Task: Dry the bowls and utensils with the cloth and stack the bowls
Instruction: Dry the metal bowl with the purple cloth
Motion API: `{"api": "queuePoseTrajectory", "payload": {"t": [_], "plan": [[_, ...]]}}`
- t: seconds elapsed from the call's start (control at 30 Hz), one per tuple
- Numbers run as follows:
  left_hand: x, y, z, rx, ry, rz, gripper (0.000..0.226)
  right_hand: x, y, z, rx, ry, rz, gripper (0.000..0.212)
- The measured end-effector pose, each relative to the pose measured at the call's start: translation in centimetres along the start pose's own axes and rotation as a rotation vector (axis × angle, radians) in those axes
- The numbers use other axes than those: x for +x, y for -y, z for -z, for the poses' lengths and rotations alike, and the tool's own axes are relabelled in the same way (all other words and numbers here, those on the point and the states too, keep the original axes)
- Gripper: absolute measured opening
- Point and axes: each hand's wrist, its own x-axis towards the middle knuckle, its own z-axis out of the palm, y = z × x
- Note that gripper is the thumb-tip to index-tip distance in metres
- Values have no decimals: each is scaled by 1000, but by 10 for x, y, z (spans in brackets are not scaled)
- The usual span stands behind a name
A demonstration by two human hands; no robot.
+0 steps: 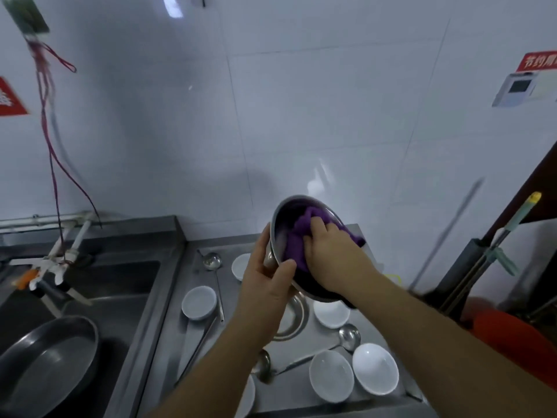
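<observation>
My left hand [266,276] grips the rim of a steel bowl [284,217], held tilted above the steel counter [177,300]. Inside it my right hand [334,257] presses a purple cloth [297,236] against the bowl's inner wall, fingers curled on the cloth. On the counter below lie several white bowls, among them one at the left [199,302], one under my right wrist [331,315] and two at the front right [331,376] [375,368]. Steel ladles lie among them: one at the back [212,260] and one near the front [349,337]. Another steel bowl [291,322] sits under my left arm.
A sink [99,285] with a white tap [57,267] lies to the left, holding a large metal basin [48,360]. A tiled wall rises behind. At the right stand mop handles [494,251] and an orange object [512,333].
</observation>
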Motion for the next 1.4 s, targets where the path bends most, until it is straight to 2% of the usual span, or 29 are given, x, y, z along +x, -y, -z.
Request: {"api": "queuePoseTrajectory", "payload": {"t": [0.1,0.2,0.3,0.4,0.5,0.63,0.7,0.8,0.93,1.03,1.07,1.13,1.2,1.23,1.3,1.4], "plan": [[0,-10,30,59,14,-31,79,9,37,1,146,169,-151,32],[2,-18,61,59,35,-21,82,16,66,0,417,280,-285,36],[1,-22,87,25,76,8,71,13,89,-12,721,333,-222,31],[-1,-23,107,19,123,76,62,10,100,-31,920,274,-102,14],[-4,-24,123,-22,126,139,58,17,108,-47,775,144,78,8],[-3,-26,127,-54,61,147,57,42,107,-54,262,-118,326,4],[-1,-29,121,-56,12,131,57,55,100,-50,17,-188,305,16],[5,-32,108,-59,-35,76,55,67,99,-41,-157,-152,104,34],[11,-37,95,-41,-40,-5,57,73,95,-24,-100,40,-172,38],[15,-39,87,-22,-12,-41,64,65,91,-2,-33,284,-137,34],[17,-40,85,-26,-10,-35,66,60,90,2,79,332,-132,31],[21,-40,81,-44,16,-25,61,47,87,3,468,363,-149,24],[23,-39,75,-45,36,0,55,37,83,1,829,353,-183,15],[23,-38,72,-40,38,25,54,33,80,-2,924,314,-174,11],[22,-31,65,-51,39,86,53,34,71,-9,868,174,-65,7],[20,-21,55,-82,16,148,50,45,57,-17,506,-30,137,10]]}}
